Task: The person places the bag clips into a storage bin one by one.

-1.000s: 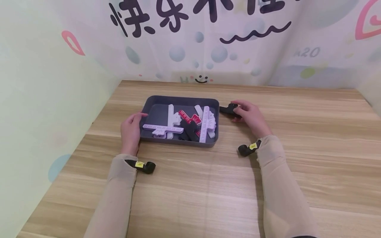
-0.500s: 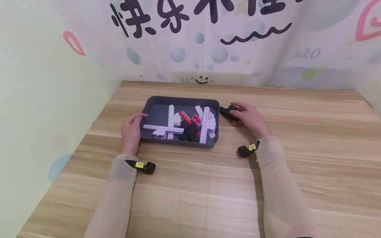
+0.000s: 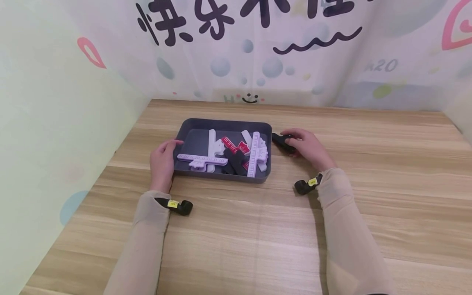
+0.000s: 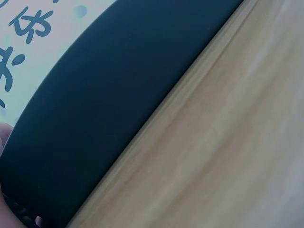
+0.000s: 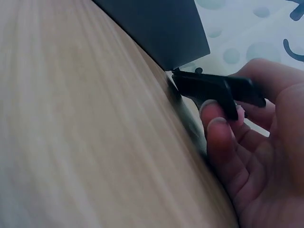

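Note:
A dark grey tray (image 3: 225, 178) lies on the table with several long clips in it. My left hand (image 3: 161, 164) grips its left wall, one finger reaching over the rim; much of that hand is out of the left wrist view. Just outside the tray's right wall, my right hand (image 3: 306, 145) holds a black clip (image 5: 204, 90) between thumb and fingers, low over the table. Inside the tray are a lilac clip (image 3: 203, 159) lying crosswise, a white clip (image 3: 212, 141), a red clip (image 3: 230, 144), a black clip (image 3: 236, 162) and another lilac clip (image 3: 253, 155).
The wooden table (image 3: 236, 229) runs to a printed wall cloth (image 3: 221, 82) at the back. A pale wall (image 3: 55, 123) rises along the left. Each wrist carries a small black camera, such as the right wrist camera (image 3: 304, 187).
My right hand has shifted slightly left and turned the black clip, whose far end now tilts more steeply beside the tray. The left hand and the tray stay put.

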A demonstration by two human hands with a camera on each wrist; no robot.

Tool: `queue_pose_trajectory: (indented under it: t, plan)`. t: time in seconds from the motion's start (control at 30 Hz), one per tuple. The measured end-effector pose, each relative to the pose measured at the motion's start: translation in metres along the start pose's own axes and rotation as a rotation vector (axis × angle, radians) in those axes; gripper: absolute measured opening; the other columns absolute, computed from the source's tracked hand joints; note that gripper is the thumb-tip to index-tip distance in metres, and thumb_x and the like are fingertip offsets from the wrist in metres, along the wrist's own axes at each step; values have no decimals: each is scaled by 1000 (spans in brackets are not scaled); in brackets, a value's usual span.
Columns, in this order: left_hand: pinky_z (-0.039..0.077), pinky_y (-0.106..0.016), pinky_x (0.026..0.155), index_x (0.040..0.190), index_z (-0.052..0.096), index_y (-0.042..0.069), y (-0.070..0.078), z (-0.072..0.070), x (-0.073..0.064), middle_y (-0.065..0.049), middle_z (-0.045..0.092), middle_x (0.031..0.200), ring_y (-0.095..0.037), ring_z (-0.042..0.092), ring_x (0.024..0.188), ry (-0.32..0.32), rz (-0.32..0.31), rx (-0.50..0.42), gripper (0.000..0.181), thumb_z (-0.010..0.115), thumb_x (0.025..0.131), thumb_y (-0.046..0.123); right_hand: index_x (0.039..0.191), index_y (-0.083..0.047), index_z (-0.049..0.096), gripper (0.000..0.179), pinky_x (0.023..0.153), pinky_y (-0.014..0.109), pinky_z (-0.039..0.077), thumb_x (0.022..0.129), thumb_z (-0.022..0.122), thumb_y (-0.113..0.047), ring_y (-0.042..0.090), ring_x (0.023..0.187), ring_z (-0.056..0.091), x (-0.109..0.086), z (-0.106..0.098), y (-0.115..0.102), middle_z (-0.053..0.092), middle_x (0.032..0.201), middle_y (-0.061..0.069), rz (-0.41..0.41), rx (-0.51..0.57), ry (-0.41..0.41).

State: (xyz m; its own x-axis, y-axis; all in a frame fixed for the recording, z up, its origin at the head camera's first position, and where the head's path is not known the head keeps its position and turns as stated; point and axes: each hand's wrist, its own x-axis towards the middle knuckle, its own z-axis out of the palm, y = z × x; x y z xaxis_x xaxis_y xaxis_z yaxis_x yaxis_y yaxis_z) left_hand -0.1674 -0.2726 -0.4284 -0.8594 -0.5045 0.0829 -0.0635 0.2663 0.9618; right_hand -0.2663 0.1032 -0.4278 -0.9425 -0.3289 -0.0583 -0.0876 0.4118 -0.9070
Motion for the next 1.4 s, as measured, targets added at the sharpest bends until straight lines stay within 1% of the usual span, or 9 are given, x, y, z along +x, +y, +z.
queue_pose_trajectory:
  t: [0.1,0.2,0.3,0.4,0.5,0.67,0.8,1.17,1.4]
  plan:
    - [29,-25,97,98,68,15,0,0,0,4,54,122,-7,44,114,0,-2,4,33,46,90,38,114,-15,58,27,58,30,49,89,53,-23,22,73,52,0,0,0,53,111,7,-1,-24,14]
    - [29,-25,98,99,68,15,1,0,0,5,54,122,-6,43,114,-1,-4,5,33,46,90,38,109,-13,62,27,56,30,48,88,54,-29,21,65,53,0,1,2,57,97,9,-11,-26,56]
    - [29,-26,98,99,68,15,1,0,0,5,54,122,-6,43,114,-2,-5,1,33,46,90,38,104,-10,63,31,54,30,48,87,56,-34,18,59,52,1,3,3,56,81,10,-24,6,104]
    - [29,-26,98,99,68,15,0,0,0,5,54,122,-6,43,114,-4,-6,-3,34,46,90,39,98,-7,62,34,53,30,49,85,57,-38,16,56,51,0,3,4,53,73,10,-27,50,127]
    - [29,-26,97,99,68,15,-1,0,0,5,54,122,-6,44,114,-3,-2,-2,33,46,90,39,93,-6,61,36,53,30,49,84,58,-40,16,55,50,0,4,6,52,73,10,-22,79,129]
    - [29,-26,97,98,68,15,-1,1,0,4,54,121,-7,44,113,-1,11,-12,33,47,90,38,90,-6,60,37,52,29,49,84,57,-42,15,55,50,1,4,6,52,73,9,-25,91,133]
    - [29,-26,97,98,68,15,0,1,0,4,54,121,-7,43,114,-1,6,-19,32,47,90,38,92,-5,60,38,53,29,49,84,56,-43,16,56,50,1,3,7,52,73,9,-27,85,133]
    - [28,-27,98,99,68,15,1,0,-1,4,54,122,-7,43,114,0,-5,0,32,46,91,38,90,-6,60,39,53,30,49,84,56,-44,17,56,51,1,4,7,52,74,9,-25,69,140]
    - [29,-27,97,98,68,14,2,0,-1,3,55,120,-8,44,113,4,7,0,32,46,91,36,89,-7,60,39,54,31,49,84,55,-46,18,57,51,1,4,7,53,75,10,-24,57,146]
